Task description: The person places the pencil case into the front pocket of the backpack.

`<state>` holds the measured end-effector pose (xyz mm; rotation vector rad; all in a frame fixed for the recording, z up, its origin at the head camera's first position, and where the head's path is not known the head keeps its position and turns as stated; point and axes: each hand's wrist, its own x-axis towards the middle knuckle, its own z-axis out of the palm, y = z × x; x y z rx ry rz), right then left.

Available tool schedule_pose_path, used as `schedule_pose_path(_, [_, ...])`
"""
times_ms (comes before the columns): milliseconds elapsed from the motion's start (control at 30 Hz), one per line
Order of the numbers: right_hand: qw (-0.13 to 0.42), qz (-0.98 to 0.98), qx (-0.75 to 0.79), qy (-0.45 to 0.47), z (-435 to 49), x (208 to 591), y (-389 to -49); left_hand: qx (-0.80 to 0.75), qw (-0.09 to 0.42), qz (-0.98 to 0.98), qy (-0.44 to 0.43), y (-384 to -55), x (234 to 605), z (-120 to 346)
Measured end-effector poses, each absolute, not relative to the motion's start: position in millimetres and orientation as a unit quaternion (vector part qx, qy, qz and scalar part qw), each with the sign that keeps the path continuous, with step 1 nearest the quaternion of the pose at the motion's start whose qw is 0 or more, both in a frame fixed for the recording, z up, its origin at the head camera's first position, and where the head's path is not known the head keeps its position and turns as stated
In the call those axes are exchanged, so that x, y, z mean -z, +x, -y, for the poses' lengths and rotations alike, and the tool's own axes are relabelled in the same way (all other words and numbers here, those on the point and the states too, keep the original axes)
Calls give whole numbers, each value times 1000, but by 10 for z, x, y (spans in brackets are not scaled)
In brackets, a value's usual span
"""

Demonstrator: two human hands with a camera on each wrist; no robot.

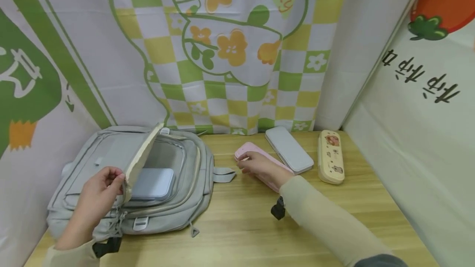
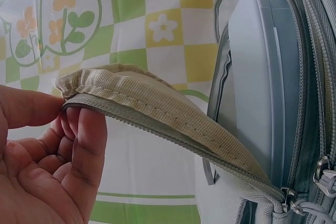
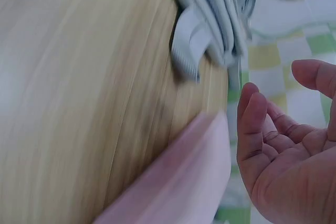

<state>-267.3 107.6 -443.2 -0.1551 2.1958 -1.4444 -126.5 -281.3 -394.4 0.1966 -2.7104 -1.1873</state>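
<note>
Slanting between the backpack (image 1: 203,190) and the grey case (image 1: 289,149), the pink case (image 1: 248,147) is toward the far edge of the table (image 1: 237,226); whether it lies flat or is slightly raised I cannot tell. The right hand (image 1: 259,166) is over it, fingers loosely bent, with a moderate gap to the thumb. In the right wrist view nothing shows in that gap, and contact with the case is unclear. At the table's left edge, the backpack lies front side up with a pocket unzipped. The left hand (image 1: 101,195) pinches the rim of its flap (image 1: 142,158) and holds it raised, leaving the pocket gaping toward the right. The blue case (image 1: 156,182) rests inside.

Judging from this layout, loading the backpack looks only partly done: one case is in, and the pocket is held ready for more. Three cases are outside it, so if all belong in there, most of the packing is left, along with lowering the flap and zipping up. The grey case is just beside the pink one, near the far edge. The yellow case (image 1: 331,158), printed with cartoon pictures, lies apart near the far right corner. Beyond the far edge hangs a checked curtain (image 1: 237,112).
</note>
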Motion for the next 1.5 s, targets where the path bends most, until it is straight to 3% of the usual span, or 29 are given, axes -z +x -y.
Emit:
schedule_pose_path(200, [264,-788,557,-6,-1453,4384,-2708,403,79,909,62,-1274,3940,2804])
schedule_pose_path(667, [247,-799,547,11,-2065,4416,-2681,412,82,905,63,-1281,3984,2764])
schedule_pose_path(1033, [187,-880,436,17,-2276,4527,-2616,412,73,906,63,-1282,4000,2731])
schedule_pose_path(1500, [114,-953,273,-62,-2277,4665,-2549,417,63,905,62,-1293,4017,2693])
